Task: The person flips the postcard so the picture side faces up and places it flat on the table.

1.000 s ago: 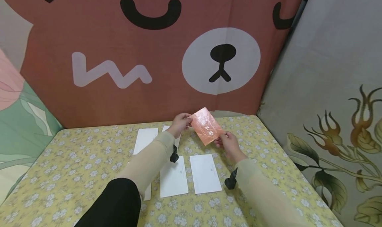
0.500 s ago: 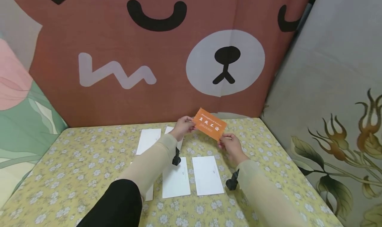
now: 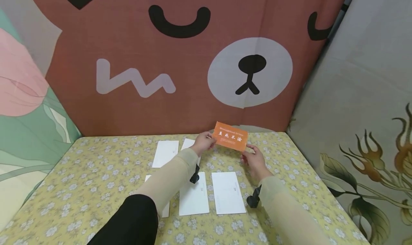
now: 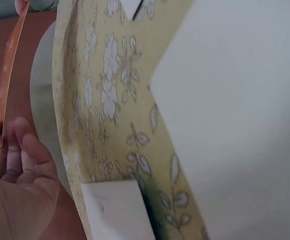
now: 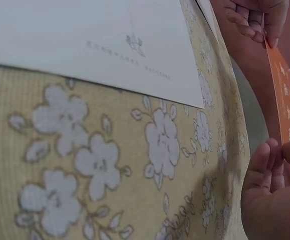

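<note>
An orange card [image 3: 230, 136] with white lettering is held up over the far part of the table, its printed face toward the head camera. My left hand [image 3: 205, 142] pinches its left end between thumb and fingers. At the lower right corner, my right hand [image 3: 254, 160] pinches the card in the same way. In the left wrist view the card [image 4: 10, 70] shows almost edge-on, with the left hand [image 4: 22, 185] at its near end. The right wrist view shows the card [image 5: 283, 95] stretched between both hands, the right hand [image 5: 275, 195] nearest.
White cards lie in two rows on the flowered tablecloth [image 3: 106, 180]: one at the back left [image 3: 165, 154], one partly behind the left hand [image 3: 187, 143], and front ones including a middle card [image 3: 194, 198] and a right card [image 3: 228, 193]. A brown bear-print curtain [image 3: 128, 112] hangs behind.
The card has turned from a steep, glare-covered tilt to nearly level, so its lettering reads clearly. Both hands keep their grip; the head view has shifted slightly.
</note>
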The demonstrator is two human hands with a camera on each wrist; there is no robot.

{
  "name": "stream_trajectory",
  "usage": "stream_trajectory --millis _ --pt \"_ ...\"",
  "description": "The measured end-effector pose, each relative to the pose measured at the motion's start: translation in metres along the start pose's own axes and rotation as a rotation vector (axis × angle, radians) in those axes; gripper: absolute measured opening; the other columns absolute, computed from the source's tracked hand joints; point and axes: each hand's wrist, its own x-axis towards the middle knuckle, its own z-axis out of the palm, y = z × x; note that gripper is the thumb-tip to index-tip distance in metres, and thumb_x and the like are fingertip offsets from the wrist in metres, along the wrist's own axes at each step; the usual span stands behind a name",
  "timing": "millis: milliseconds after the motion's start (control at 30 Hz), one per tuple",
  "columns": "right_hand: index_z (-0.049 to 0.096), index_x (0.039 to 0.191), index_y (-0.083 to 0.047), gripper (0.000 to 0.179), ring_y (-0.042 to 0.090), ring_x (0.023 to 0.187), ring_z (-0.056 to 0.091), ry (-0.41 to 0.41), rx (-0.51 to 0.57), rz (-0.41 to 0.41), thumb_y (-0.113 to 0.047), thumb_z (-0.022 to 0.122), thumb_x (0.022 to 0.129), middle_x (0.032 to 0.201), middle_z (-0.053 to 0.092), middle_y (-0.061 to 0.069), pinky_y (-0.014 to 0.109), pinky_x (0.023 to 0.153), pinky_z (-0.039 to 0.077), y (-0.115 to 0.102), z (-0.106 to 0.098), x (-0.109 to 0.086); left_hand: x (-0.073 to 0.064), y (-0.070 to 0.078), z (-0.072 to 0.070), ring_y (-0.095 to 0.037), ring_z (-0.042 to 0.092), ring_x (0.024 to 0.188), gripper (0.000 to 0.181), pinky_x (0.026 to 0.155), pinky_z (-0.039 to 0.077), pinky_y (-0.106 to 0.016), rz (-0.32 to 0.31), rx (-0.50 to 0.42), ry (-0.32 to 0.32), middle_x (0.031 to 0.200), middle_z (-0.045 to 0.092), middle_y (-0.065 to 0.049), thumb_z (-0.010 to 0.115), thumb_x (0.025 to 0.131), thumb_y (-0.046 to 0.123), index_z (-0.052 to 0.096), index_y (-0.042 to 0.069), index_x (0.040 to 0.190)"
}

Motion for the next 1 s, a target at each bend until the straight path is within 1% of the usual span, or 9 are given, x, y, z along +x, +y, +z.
stream_trajectory --millis 133,233,300,400,500,600,733,833,1000 --pt "0.044 0.154 -0.008 0.046 0.021 0.088 0.065 0.052 -0.032 0.003 -0.013 0.052 0.109 0.117 0.062 0.021 0.034 0.076 0.054 -0.003 -0.002 0.001 0.0 0.0 0.004 -0.033 0.064 0.087 0.011 0.076 0.051 -0.041 0.007 0.063 0.017 0.1 0.066 -0.018 0.055 0.106 0.008 0.062 0.001 0.102" --pt "0.046 0.153 -0.008 0.045 0.023 0.093 0.063 0.074 -0.071 0.0 -0.015 0.051 0.109 0.121 0.059 0.021 0.035 0.079 0.054 -0.005 -0.005 0.004 0.001 -0.001 0.007 -0.02 0.047 0.063 0.023 0.064 0.041 -0.035 0.011 0.112 0.009 0.074 0.057 -0.011 0.05 0.106 0.004 0.061 -0.005 0.088" --pt "0.047 0.153 -0.008 0.044 0.023 0.095 0.062 0.075 -0.106 -0.006 -0.014 0.05 0.109 0.123 0.058 0.02 0.036 0.081 0.054 -0.005 -0.008 0.005 0.002 -0.002 0.008 -0.016 0.037 0.057 0.024 0.061 0.037 -0.033 0.007 0.136 0.005 0.066 0.05 -0.008 0.048 0.104 0.002 0.062 -0.009 0.089" --pt "0.048 0.152 -0.006 0.043 0.022 0.093 0.061 0.072 -0.166 -0.022 -0.013 0.048 0.11 0.123 0.058 0.022 0.036 0.079 0.054 -0.005 -0.013 0.007 0.003 -0.002 0.013 -0.015 0.045 0.058 0.016 0.062 0.042 -0.031 -0.009 0.149 0.012 0.071 0.056 -0.008 0.051 0.103 0.001 0.063 -0.011 0.104" --pt "0.047 0.152 -0.003 0.043 0.023 0.087 0.061 0.07 -0.227 -0.038 -0.013 0.044 0.11 0.124 0.059 0.024 0.037 0.074 0.052 -0.006 -0.019 0.01 0.002 -0.001 0.02 -0.018 0.055 0.068 0.02 0.065 0.047 -0.032 -0.007 0.162 0.02 0.087 0.067 -0.017 0.056 0.102 0.001 0.061 -0.006 0.12" --pt "0.047 0.151 -0.001 0.044 0.027 0.095 0.061 0.078 -0.326 -0.04 -0.015 0.042 0.11 0.129 0.058 0.025 0.04 0.078 0.051 -0.003 -0.027 0.014 0.001 -0.001 0.027 -0.02 0.054 0.07 0.021 0.063 0.045 -0.033 -0.021 0.178 -0.009 0.092 0.068 -0.02 0.056 0.101 0.001 0.062 -0.005 0.12" --pt "0.05 0.147 0.003 0.043 0.039 0.117 0.057 0.108 -0.474 -0.028 -0.015 0.042 0.109 0.139 0.053 0.028 0.049 0.091 0.05 0.002 -0.037 0.019 0.0 -0.004 0.038 -0.018 0.05 0.066 0.011 0.06 0.042 -0.032 -0.048 0.164 -0.102 0.082 0.061 -0.011 0.053 0.102 0.001 0.063 -0.002 0.099" --pt "0.053 0.143 0.004 0.042 0.043 0.124 0.053 0.139 -0.527 -0.018 -0.015 0.041 0.108 0.143 0.049 0.03 0.054 0.096 0.047 0.006 -0.043 0.021 -0.001 -0.005 0.044 -0.016 0.044 0.059 0.026 0.057 0.039 -0.032 -0.053 0.153 -0.165 0.069 0.053 -0.007 0.05 0.103 0.0 0.055 0.002 0.078" --pt "0.057 0.136 0.005 0.039 0.045 0.124 0.051 0.181 -0.59 -0.014 -0.014 0.04 0.107 0.142 0.05 0.03 0.056 0.099 0.045 0.007 -0.049 0.025 -0.002 -0.005 0.051 -0.016 0.04 0.054 0.035 0.054 0.038 -0.032 -0.077 0.195 -0.221 0.062 0.049 -0.005 0.052 0.105 0.007 0.054 0.005 0.07"
